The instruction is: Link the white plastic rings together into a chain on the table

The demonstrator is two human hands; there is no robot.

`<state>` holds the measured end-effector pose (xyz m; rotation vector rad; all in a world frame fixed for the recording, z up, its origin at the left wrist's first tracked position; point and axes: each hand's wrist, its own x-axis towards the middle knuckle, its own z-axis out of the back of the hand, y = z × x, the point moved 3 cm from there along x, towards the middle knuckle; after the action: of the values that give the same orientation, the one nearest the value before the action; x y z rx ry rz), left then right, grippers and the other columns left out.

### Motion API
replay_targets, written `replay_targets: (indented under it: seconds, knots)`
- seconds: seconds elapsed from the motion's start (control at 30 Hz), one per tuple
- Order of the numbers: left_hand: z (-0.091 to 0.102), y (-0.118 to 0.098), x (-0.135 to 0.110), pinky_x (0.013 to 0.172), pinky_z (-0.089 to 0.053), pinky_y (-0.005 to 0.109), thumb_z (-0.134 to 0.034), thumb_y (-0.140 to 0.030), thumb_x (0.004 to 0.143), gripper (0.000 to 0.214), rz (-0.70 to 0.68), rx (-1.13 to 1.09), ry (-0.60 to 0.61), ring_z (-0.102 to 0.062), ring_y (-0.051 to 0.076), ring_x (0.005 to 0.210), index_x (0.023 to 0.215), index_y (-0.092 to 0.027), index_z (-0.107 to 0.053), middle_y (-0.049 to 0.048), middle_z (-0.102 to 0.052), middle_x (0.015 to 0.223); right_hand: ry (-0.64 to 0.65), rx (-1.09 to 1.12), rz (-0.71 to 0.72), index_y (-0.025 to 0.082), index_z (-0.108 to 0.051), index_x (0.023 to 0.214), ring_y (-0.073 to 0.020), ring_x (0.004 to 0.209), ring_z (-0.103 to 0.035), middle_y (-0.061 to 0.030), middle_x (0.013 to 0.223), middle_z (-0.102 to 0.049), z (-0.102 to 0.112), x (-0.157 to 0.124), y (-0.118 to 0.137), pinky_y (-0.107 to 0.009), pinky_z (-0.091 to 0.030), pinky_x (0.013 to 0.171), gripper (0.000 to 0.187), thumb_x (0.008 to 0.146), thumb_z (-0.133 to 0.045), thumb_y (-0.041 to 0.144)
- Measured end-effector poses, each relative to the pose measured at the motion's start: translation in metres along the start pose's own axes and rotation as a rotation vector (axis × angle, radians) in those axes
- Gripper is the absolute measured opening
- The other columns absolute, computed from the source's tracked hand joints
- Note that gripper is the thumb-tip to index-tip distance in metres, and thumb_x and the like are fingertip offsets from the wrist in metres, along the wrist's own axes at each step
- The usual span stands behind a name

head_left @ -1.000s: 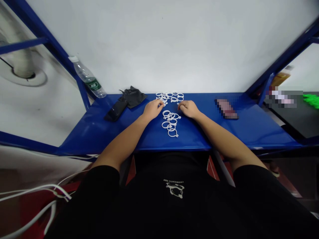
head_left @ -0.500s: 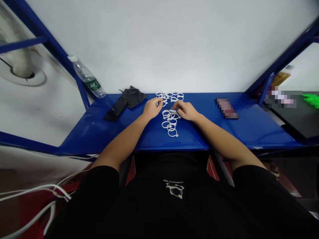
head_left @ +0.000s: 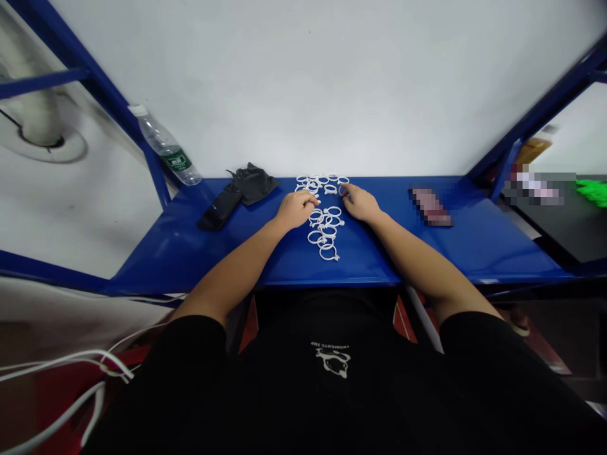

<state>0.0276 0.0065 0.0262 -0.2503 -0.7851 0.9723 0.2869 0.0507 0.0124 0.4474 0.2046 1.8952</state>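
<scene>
White plastic rings with small eyelets, like curtain rings, lie in two groups on the blue table [head_left: 199,249]. The near group [head_left: 328,231] overlaps in a rough column, and the far group [head_left: 313,184] lies by the wall. My left hand [head_left: 297,209] is closed between the groups, with white bits of a ring [head_left: 318,200] showing at its fingertips; the rest is hidden. At the right end of the far group, my right hand [head_left: 361,203] has its thumb and forefinger on a white ring [head_left: 342,189], which is partly covered.
A plastic bottle [head_left: 171,151] leans at the back left. Close to it lie a black phone [head_left: 220,209] and a crumpled black bag [head_left: 255,183]. A blurred phone-like object [head_left: 431,206] is on the right. Blue frame posts stand at both ends.
My right hand has moved away from the near group to the far rings, and a ring now lies at the top of the near group. My left hand has come slightly nearer.
</scene>
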Motion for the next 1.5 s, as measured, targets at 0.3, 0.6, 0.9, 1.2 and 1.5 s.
replay_targets:
  seconds: [0.3,0.6,0.9,1.2,1.5]
  knots:
    - [-0.006,-0.021,-0.014,0.082,-0.061,0.033,-0.057,-0.009,0.093,0.035,-0.128,-0.08,0.17,-0.074,0.017,0.075,0.11,-0.023,-0.083,0.0025,-0.087,0.098,-0.101,0.111,-0.125,0.015,-0.057,0.169,-0.0401,0.114,-0.08,-0.0162,0.118,-0.088,0.006,0.0,-0.019,-0.052,-0.065,0.102,0.069,0.107,-0.06,0.043]
    - [-0.003,0.006,-0.002,0.109,-0.062,0.039,-0.057,-0.015,0.108,0.034,0.039,0.043,0.012,-0.079,0.026,0.123,0.128,-0.022,-0.083,0.0103,-0.082,0.137,-0.036,-0.046,-0.255,0.02,-0.088,0.124,-0.0432,0.124,-0.08,-0.0195,0.127,-0.087,0.011,0.0,-0.018,-0.054,-0.064,0.107,0.042,0.099,-0.073,0.05]
    - [-0.012,0.034,0.002,0.092,-0.062,0.037,-0.075,-0.023,0.103,0.043,0.141,0.098,0.129,-0.08,0.027,0.102,0.146,-0.024,-0.078,0.0073,-0.086,0.108,-0.041,0.254,0.019,0.016,-0.08,0.15,-0.0314,0.117,-0.084,-0.0092,0.121,-0.091,0.007,-0.002,-0.007,-0.043,-0.063,0.11,0.059,0.095,-0.061,0.023]
    - [-0.009,0.031,0.002,0.09,-0.061,0.037,-0.071,-0.031,0.108,0.019,0.09,0.163,0.16,-0.079,0.026,0.098,0.102,-0.027,-0.089,0.0075,-0.088,0.107,0.11,0.126,0.173,0.02,-0.089,0.13,-0.0254,0.095,-0.08,-0.0073,0.107,-0.089,0.005,-0.008,0.005,-0.036,-0.06,0.093,0.041,0.097,-0.068,0.034]
    - [0.002,0.014,0.001,0.093,-0.062,0.033,-0.073,-0.022,0.107,0.025,0.193,0.093,0.028,-0.081,0.023,0.094,0.126,-0.024,-0.09,0.0073,-0.09,0.117,0.003,0.292,0.188,0.019,-0.078,0.119,-0.0267,0.087,-0.075,-0.0087,0.099,-0.088,0.003,-0.007,0.001,-0.037,-0.058,0.088,0.032,0.099,-0.056,0.03]
